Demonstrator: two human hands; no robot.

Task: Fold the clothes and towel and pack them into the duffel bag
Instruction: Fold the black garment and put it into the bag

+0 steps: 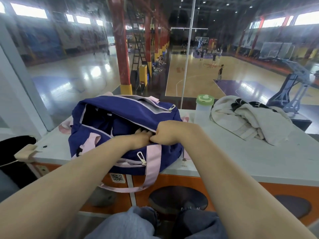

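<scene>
Both hands work at the open duffel bag (124,125) on the counter (241,157): left hand (140,138) reaching inside, right hand (161,132) clenched on its rim. Towel (248,121) lies unfolded, well apart; packing looks unfinished.

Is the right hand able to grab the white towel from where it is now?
Probably yes. The right hand is busy gripping the duffel bag opening, but the towel lies uncovered on the countertop to its right, with nothing between them.

Glass wall (69,69) w/ gym court (195,75) beyond; red pillar (120,49), white counter (241,161).
</scene>
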